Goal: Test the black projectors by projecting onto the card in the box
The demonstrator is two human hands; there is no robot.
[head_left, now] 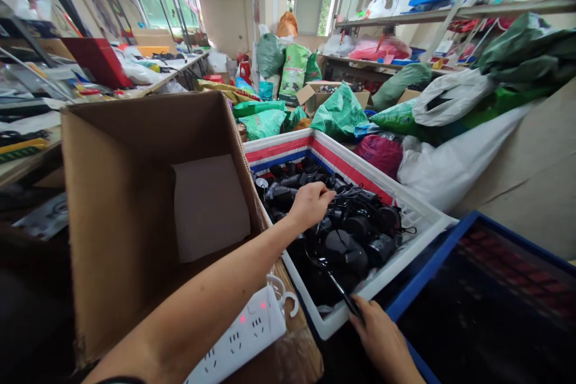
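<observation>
Head-worn view, facing forward and down, near white crate point(416, 246)

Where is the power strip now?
In the head view, the power strip sits low, left of centre, just below the left forearm and beside the white crate.
</observation>
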